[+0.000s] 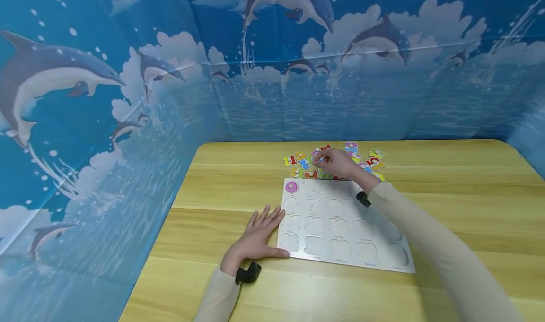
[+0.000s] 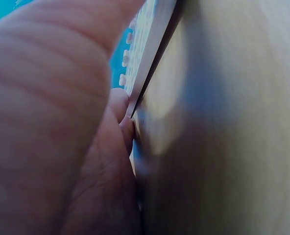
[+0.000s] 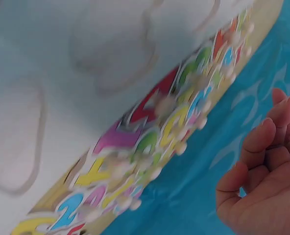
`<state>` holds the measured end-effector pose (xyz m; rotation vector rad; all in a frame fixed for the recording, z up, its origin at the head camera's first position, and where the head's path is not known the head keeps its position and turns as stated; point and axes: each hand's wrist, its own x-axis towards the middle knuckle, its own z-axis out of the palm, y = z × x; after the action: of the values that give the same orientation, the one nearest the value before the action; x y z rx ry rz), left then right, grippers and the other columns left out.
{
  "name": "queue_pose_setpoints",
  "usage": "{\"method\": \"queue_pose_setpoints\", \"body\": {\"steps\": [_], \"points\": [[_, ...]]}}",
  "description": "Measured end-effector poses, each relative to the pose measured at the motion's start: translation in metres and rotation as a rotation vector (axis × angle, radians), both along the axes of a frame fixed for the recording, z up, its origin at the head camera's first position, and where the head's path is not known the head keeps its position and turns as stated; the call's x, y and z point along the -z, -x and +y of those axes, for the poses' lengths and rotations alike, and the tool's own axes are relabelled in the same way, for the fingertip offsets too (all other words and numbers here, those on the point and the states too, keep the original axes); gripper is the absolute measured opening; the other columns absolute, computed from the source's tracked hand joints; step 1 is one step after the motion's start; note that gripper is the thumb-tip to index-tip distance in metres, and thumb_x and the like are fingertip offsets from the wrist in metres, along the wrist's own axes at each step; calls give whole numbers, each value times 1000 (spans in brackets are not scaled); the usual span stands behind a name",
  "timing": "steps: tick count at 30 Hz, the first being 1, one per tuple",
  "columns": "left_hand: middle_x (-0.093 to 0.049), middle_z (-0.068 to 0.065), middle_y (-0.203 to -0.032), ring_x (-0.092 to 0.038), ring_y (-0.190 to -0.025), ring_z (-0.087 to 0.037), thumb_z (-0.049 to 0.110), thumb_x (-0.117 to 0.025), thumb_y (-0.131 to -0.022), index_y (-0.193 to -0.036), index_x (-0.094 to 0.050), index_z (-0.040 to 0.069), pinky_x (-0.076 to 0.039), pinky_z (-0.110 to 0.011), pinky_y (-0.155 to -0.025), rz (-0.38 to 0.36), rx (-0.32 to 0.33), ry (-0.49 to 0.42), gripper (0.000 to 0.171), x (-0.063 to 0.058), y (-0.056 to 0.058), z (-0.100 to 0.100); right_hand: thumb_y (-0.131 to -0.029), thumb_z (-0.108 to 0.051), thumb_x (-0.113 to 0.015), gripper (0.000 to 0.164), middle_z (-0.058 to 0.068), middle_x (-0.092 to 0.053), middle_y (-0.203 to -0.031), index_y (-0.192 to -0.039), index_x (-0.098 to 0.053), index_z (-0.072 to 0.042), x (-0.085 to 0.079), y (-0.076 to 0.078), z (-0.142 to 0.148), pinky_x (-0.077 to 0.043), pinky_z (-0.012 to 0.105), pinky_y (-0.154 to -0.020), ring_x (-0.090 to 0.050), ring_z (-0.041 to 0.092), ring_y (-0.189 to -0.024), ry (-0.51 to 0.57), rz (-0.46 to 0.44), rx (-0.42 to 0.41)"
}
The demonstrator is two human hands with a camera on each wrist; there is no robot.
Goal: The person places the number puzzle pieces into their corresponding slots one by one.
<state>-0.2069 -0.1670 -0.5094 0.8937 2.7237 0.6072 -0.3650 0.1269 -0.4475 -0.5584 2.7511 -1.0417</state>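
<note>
A white number puzzle board with shallow recesses lies on the table. A pink round zero piece sits in its top left recess. My left hand rests at the board's left side, fingers spread, with fingertips and thumb at the edge. In the left wrist view the fingers touch that edge. My right hand is over the loose number pieces behind the board. The right wrist view shows its fingers loosely bent with nothing between them, apart from the knobbed pieces.
Colourful number pieces, including a yellow and red eleven and a pink and blue piece, lie in a cluster along the board's far edge. The wooden table ends at a blue dolphin-print curtain. Dark wrist cameras are strapped to both wrists.
</note>
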Motion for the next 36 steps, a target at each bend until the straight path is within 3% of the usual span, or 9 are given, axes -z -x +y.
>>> {"method": "queue_pose_setpoints", "body": {"steps": [6,16,24,28,31,35,36], "points": [[-3,3,-159,8,-143,-22,67,-63,-76,-154,-10,19,8,-45,-112,-6,-9,17,106,0,0,0,-96,-32,-57,31,9,-55,-82,-110,-65,-5,-3,3,12,-34,33,-48,-40,20,-53,2,-32,68],[-4,3,-158,8,-143,-21,66,-64,-76,-154,-11,20,8,-45,-112,-11,-10,4,105,1,0,-1,-92,-23,-63,18,4,-57,-73,-103,-67,-10,18,6,-2,-38,33,-52,-47,19,-57,-88,-7,-76],[-4,4,-158,8,-143,-20,66,-64,-76,-154,-11,20,9,-44,-112,-9,-10,10,105,1,0,0,-89,-22,-67,13,-1,-58,-74,-98,-67,-12,29,8,-12,-38,33,-61,-49,17,-64,-180,13,-85],[-3,5,-158,9,-143,-19,67,-63,-76,-154,-11,21,10,-42,-112,-13,-16,17,105,1,1,0,-90,-21,-66,9,-2,-56,-72,-95,-65,-13,30,9,-15,-38,40,-66,-48,17,-63,-229,81,-112],[-4,4,-158,8,-143,-21,66,-64,-76,-154,-11,20,9,-44,-112,-9,-16,11,105,1,1,0,-92,-21,-64,7,-2,-55,-70,-92,-62,-14,30,9,-17,-37,51,-79,-49,17,-63,-258,123,-128],[-5,2,-158,6,-143,-23,65,-65,-76,-154,-12,19,7,-45,-112,0,-13,11,104,0,0,0,-93,-21,-62,7,-2,-53,-68,-91,-60,-14,31,8,-18,-30,61,-91,-48,17,-62,-265,124,-114],[-6,2,-158,6,-143,-23,65,-65,-76,-154,-13,19,7,-46,-112,1,-14,14,104,0,0,0,-93,-22,-61,8,-1,-54,-69,-92,-59,-14,31,8,-19,-32,58,-89,-48,18,-62,-256,120,-106]]}}
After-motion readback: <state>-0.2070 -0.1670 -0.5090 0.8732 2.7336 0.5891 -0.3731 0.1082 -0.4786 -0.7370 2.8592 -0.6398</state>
